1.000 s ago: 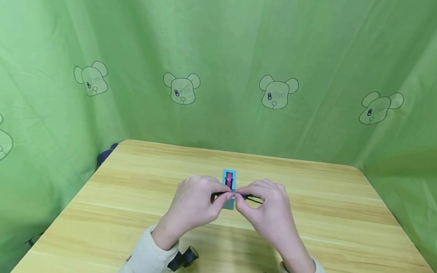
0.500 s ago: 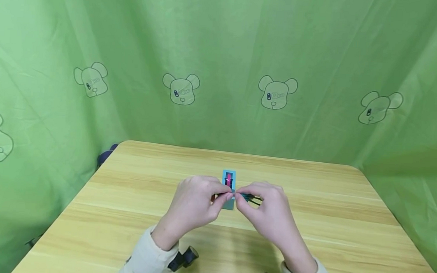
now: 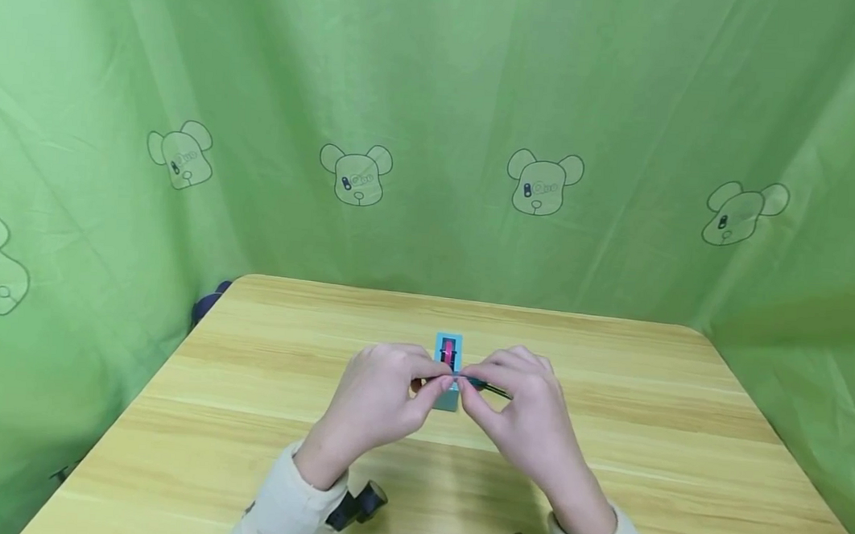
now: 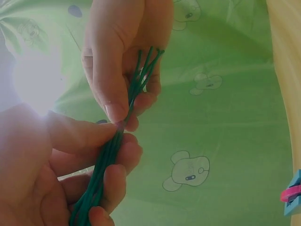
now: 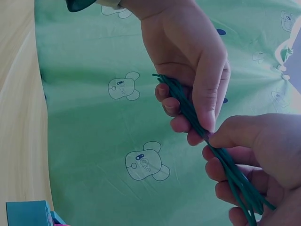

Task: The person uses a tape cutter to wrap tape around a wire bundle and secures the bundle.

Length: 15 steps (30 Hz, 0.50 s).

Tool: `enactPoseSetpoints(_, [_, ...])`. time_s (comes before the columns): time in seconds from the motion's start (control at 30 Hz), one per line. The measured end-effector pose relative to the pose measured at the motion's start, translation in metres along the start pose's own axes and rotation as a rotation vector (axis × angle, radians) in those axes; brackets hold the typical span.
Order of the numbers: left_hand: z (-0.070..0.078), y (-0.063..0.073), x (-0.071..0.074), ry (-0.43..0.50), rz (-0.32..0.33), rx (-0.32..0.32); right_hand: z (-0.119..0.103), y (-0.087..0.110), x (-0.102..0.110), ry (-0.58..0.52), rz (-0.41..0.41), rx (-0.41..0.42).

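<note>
A bundle of thin dark green strands (image 4: 108, 157), perhaps cords or wires, runs between both hands above the table. My left hand (image 3: 380, 394) pinches it near the middle with thumb and index finger, its other fingers curled along the strands. Right beside it, the thumb and index finger of my right hand (image 3: 525, 405) pinch the bundle too. A small bit of pinkish tape (image 4: 120, 125) shows between the fingertips; the fingers hide most of it. Beyond the hands stands a blue tape dispenser (image 3: 447, 400) with a pink roll, partly covered by the left fingers.
The wooden table (image 3: 258, 452) spans the area under the hands. Behind and beside it hangs a green curtain (image 3: 436, 243) printed with bear heads. A dark rounded object (image 3: 206, 305) shows past the table's back left corner.
Both hands stay in nearly the same place, fingertips together. The strand ends beyond the right fingers have shifted and lie closer together than half a second ago.
</note>
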State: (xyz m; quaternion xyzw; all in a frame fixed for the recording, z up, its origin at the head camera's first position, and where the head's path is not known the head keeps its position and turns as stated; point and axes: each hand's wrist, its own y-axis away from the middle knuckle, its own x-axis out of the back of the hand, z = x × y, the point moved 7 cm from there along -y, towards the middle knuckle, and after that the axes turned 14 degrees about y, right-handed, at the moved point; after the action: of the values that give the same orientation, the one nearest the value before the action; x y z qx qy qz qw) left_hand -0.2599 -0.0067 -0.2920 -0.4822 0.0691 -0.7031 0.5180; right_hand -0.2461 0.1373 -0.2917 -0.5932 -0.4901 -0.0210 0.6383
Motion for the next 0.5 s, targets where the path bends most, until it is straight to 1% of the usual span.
enactPoseSetpoints(0.13, [-0.002,0.0,0.0,0.014,-0.021,0.021,-0.004,-0.001,0.003,0.007,0.058,0.055])
enactPoseSetpoints(0.27, [-0.008,-0.001,-0.003,0.028,-0.067,0.089,-0.006,-0.001,0.003,0.008,0.093,0.078])
enactPoseSetpoints(0.37, [-0.011,-0.001,-0.005,0.023,-0.076,0.123,-0.005,-0.001,0.002,-0.002,0.089,0.057])
enactPoseSetpoints(0.5, [-0.01,-0.002,-0.004,-0.014,-0.045,0.097,-0.002,-0.001,0.0,-0.016,0.057,0.002])
